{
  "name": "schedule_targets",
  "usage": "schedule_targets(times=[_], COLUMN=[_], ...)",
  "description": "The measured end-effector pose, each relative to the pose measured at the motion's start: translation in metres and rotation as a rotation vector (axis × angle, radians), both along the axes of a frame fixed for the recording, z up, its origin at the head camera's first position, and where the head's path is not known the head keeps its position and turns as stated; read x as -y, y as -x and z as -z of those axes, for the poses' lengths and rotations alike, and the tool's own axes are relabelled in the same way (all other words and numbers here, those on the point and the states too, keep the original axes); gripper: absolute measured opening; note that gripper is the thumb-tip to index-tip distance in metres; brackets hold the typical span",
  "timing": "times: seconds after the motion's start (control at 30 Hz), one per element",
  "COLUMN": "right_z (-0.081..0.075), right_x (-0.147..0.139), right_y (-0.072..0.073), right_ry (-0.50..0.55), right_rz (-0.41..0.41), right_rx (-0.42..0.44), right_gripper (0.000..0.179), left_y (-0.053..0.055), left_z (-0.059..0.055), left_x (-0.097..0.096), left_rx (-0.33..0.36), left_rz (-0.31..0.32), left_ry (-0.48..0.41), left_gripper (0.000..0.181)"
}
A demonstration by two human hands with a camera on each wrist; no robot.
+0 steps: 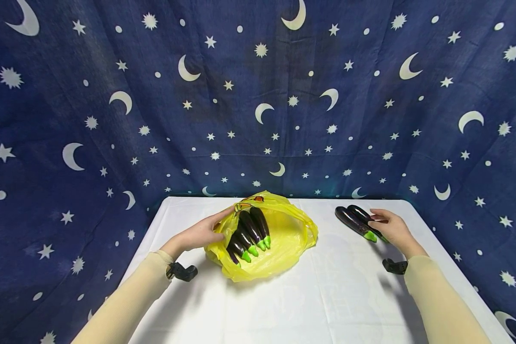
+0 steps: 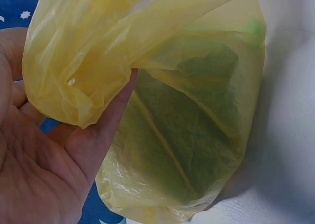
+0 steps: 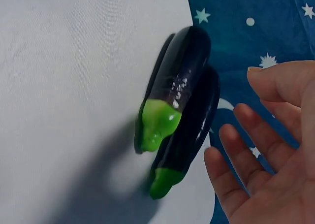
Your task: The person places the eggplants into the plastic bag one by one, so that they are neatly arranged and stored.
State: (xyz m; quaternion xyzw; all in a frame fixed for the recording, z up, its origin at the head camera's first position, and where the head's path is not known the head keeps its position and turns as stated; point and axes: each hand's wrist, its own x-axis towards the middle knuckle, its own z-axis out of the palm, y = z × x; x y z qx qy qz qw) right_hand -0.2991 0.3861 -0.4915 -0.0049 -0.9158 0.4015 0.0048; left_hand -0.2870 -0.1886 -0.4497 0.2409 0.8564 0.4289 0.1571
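A yellow plastic bag (image 1: pixel 285 248) lies on its side with its mouth facing forward. Inside it, several dark eggplants (image 1: pixel 260 224) with green stem ends are bunched toward the left wall. My left hand (image 1: pixel 202 231) grips the bag's left upper edge, the film passing between thumb and fingers; in the left wrist view the fingers are partly behind it. Two more eggplants (image 3: pixel 178 71) lie side by side on the right of the table. Just right of them is my right hand (image 1: pixel 391 229), fingers loosely bent and spread, with a gap to the eggplants in the right wrist view.
A white-covered table (image 1: pixel 279 310) carries everything. Behind and on both sides hangs a dark blue cloth (image 1: pixel 241 119) with moons and stars. Small black cameras (image 1: pixel 185 272) are strapped on both wrists.
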Motion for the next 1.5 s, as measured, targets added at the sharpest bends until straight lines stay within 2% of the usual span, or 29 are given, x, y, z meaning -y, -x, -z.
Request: schedule_targets(times=[0.3,0.57,0.77,0.97,1.23,1.5], right_z=[0.0,0.006,0.007,0.01,0.014,0.019], right_x=[-0.005,-0.009,-0.009,-0.01,-0.014,-0.021], right_y=[0.002,0.009,0.012,0.016,0.019,0.02], right_ry=[-0.017,-0.081,-0.121,-0.112,-0.129,-0.118], right_rz=[0.038,0.009,-0.001,0.003,-0.01,-0.028], right_rx=[0.058,0.047,0.097,0.139,0.114,0.125], right_gripper=[0.064,0.064,0.067,0.07,0.066,0.065], left_y=[0.002,0.002,0.003,0.002,0.003,0.003], left_z=[0.002,0.0,0.0,-0.001,0.001,0.003], left_x=[0.002,0.004,0.003,0.003,0.003,0.002], left_rx=[0.003,0.011,0.016,0.023,0.016,0.022], left_rz=[-0.008,-0.001,0.002,-0.007,0.002,0.011], left_ry=[0.005,-0.01,-0.014,-0.004,-0.002,-0.025], left_gripper=[0.089,0.088,0.088,0.089,0.09,0.089])
